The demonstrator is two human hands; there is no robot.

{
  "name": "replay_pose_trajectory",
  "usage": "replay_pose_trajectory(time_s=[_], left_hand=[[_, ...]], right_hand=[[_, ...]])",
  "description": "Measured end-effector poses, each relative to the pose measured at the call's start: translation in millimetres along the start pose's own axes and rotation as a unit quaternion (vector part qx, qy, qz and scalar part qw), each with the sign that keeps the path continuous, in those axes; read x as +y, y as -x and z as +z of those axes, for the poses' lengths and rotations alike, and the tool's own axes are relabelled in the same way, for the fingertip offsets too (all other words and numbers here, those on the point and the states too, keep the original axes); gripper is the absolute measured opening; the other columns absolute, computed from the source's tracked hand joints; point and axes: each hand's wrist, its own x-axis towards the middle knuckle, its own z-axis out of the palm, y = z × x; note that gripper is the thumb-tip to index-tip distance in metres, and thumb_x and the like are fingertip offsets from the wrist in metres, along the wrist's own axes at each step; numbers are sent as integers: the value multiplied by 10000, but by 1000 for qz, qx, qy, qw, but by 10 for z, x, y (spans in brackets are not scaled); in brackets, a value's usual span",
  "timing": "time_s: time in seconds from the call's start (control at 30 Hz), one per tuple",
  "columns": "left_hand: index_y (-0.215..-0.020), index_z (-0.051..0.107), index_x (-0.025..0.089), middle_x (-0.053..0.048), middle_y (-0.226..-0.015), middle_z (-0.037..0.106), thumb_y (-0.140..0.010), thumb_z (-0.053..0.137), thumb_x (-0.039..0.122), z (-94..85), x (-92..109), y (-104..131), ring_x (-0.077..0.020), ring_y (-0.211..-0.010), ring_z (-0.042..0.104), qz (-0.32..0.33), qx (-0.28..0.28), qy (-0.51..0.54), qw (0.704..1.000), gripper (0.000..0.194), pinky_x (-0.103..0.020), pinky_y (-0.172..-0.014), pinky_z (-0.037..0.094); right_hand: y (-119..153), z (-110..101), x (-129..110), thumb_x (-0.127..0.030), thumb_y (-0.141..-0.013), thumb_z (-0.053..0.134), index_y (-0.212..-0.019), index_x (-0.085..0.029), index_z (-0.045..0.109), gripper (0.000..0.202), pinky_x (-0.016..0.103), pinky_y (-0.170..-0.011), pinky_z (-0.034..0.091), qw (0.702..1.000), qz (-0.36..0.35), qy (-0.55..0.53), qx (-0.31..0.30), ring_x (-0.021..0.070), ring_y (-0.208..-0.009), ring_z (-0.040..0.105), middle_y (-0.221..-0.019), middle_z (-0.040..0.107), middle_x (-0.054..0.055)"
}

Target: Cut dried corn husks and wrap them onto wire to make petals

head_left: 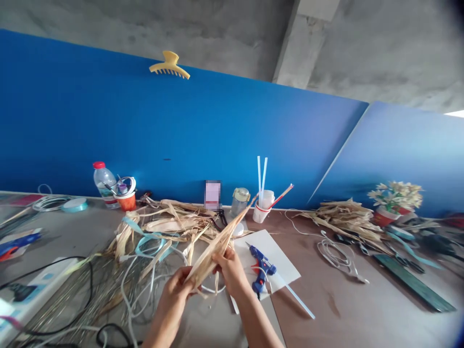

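A long, dry corn husk (214,245) stretches between my hands, slanting up to the right to a thin tip. My left hand (180,285) grips its wide lower end, thumb on top. Farther along, my right hand (229,268) pinches the husk near its middle. Beyond them lies a heap of loose corn husks (177,223) with a light blue ribbon (148,243) among them. To the right of my right hand, a blue glue gun (261,268) with a clear glue stick rests on a white sheet of paper (286,263).
Thin wires (90,290) and a white power strip (36,295) lie at the left. Along the blue partition (232,130) stand a water bottle (104,183), an orange cup (126,200) and a white cup (261,212). At right are a husk pile (342,215), coiled cable (335,256) and dark green box (413,282).
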Motion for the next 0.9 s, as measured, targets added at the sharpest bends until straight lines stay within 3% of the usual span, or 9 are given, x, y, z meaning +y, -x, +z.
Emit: replay_pose_trajectory(time_s=[0.23,0.4,0.57,0.63,0.7,0.77,0.83,0.9], left_hand=[[-735,690,132,-18,-648,669,-513,849,265,-66,183,68,-108,-546,561,-26,-46,135,989,303,-211,-535,457],[-680,673,140,-11,-620,666,-561,838,271,-71,176,184,-97,-523,562,-51,-18,211,976,243,-195,-504,450],[-615,650,139,28,-512,592,-613,811,288,-120,264,259,-73,-425,498,-92,-24,303,948,219,-212,-469,461],[-656,674,146,7,-595,648,-597,821,271,-133,274,311,-94,-474,557,-104,-5,309,946,202,-233,-514,499],[-744,706,174,-19,-731,705,-587,826,283,-140,223,384,-135,-595,636,-113,9,320,941,224,-272,-615,540],[-892,720,220,-52,-886,728,-642,778,381,-147,108,461,-204,-821,681,-113,-17,354,928,303,-347,-781,543],[-954,717,235,-85,-1037,718,-682,725,453,-164,-29,515,-260,-1029,639,-107,-37,374,921,348,-380,-888,506],[-947,720,220,-102,-1088,706,-669,741,400,-206,-132,519,-300,-1074,618,-89,-41,379,920,332,-408,-920,495]], right_hand=[[54,60,-49,-289,-547,706,-618,-150,556,217,193,-369,378,995,59,-78,-34,72,-366,435,-476,523,-35],[192,125,-153,-371,-569,755,-653,-160,540,312,180,-354,356,993,63,-102,-3,67,-369,437,-490,525,-45],[353,255,-231,-488,-599,715,-666,-158,532,383,192,-325,281,974,179,-140,-4,71,-313,384,-430,485,-48],[386,272,-247,-479,-595,726,-635,-171,507,380,187,-340,274,982,135,-124,45,64,-329,372,-427,461,-62],[414,268,-257,-461,-614,727,-597,-182,472,378,182,-366,281,989,43,-92,108,58,-360,362,-439,435,-75],[460,276,-250,-455,-657,697,-596,-182,470,360,185,-393,298,986,-24,-71,148,58,-387,361,-461,430,-78],[533,329,-211,-452,-689,654,-629,-181,487,324,196,-410,313,983,-36,-73,162,66,-399,371,-481,447,-73],[616,429,-137,-453,-690,619,-618,-194,462,312,208,-414,320,984,-10,-80,161,81,-393,386,-456,433,-74]])
